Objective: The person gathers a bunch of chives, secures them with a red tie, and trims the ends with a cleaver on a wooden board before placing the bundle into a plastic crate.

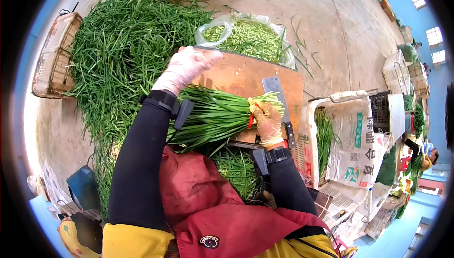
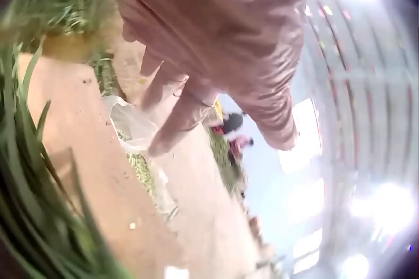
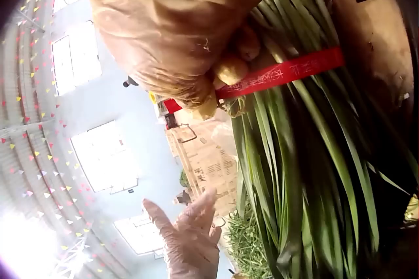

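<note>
A thick bunch of garlic chives (image 1: 213,111) lies across the wooden board (image 1: 236,71), its long leaves trailing toward the lap. A red printed band (image 3: 288,73) goes round it near the cut ends. My right hand (image 1: 267,120), in a yellowish glove, grips the bunch at this band. Above the board's far left corner, my left hand (image 1: 191,66) is raised in a thin pale glove. Its fingers (image 2: 177,112) are spread and loose, with nothing in them. A cleaver lies on the board beside the right hand, blade (image 1: 273,87) pointing away and dark handle (image 1: 289,135) toward me.
A large heap of loose chives (image 1: 127,40) fills the floor at the left. Behind the board stands a clear plastic bag (image 1: 283,45) of chopped pieces. Plastic crates (image 1: 56,59) stand around the heap. A white-framed cart (image 1: 314,139) with sacks is close at the right.
</note>
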`<state>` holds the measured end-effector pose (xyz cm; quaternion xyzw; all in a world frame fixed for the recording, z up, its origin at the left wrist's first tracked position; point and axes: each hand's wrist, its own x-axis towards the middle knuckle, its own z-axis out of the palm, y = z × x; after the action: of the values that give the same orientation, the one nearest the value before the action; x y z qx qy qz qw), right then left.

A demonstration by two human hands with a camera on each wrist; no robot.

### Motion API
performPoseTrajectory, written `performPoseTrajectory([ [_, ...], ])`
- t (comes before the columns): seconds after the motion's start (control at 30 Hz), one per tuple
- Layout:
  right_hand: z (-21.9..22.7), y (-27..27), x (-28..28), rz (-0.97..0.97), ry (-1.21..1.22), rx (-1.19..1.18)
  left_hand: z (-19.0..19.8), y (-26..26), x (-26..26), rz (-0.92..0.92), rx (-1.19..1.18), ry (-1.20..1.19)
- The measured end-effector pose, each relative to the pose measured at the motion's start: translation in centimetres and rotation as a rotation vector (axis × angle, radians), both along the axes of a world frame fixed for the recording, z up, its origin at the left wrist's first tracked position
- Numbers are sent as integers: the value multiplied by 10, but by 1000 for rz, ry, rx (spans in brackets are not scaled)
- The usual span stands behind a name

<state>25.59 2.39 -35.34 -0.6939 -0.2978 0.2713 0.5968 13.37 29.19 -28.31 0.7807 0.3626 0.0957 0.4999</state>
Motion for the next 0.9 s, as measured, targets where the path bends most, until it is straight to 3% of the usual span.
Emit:
performPoseTrajectory([
  [0.03, -1, 1, 2, 5, -12, -20, 1, -12, -1, -243, 625, -146],
  [0.1, -2, 1, 1, 2, -20, -44, 11, -41, 12, -403, 249, -164],
  [0.17, -2, 1, 1, -9, 133, 24, 9, -77, 25, -618, 451, 28],
  [0.23, -7, 2, 6, -20, 148, 43, -14, -97, 34, -722, 567, 3],
  [0.33, -5, 0, 9, -6, 304, 45, -34, -114, 33, -694, 606, 7],
  [0.43, 8, 4, 19, 58, 312, -109, -45, -124, 31, -671, 716, 14],
  [0.5, 7, 4, 26, 72, 284, -92, -48, -129, 27, -623, 896, -65],
  [0.57, 7, 4, 31, 132, 364, -150, -50, -130, 24, -607, 897, -133],
  [0.63, 11, 6, 38, 176, 344, -186, -52, -127, 23, -556, 890, -388],
  [0.73, 20, 10, 38, 166, 352, -288, -32, -106, 13, -509, 782, -470],
  [0.8, 30, 13, 34, 150, 377, -310, -16, -81, -7, -390, 881, -437],
  [0.83, 31, 13, 33, 137, 401, -334, -16, -60, -27, -353, 956, -231],
  [0.87, 29, 13, 33, 136, 405, -329, -20, -41, -49, -168, 1014, -294],
  [0.9, 25, 12, 33, 130, 402, -309, 8, -36, -67, 74, 719, -325],
])
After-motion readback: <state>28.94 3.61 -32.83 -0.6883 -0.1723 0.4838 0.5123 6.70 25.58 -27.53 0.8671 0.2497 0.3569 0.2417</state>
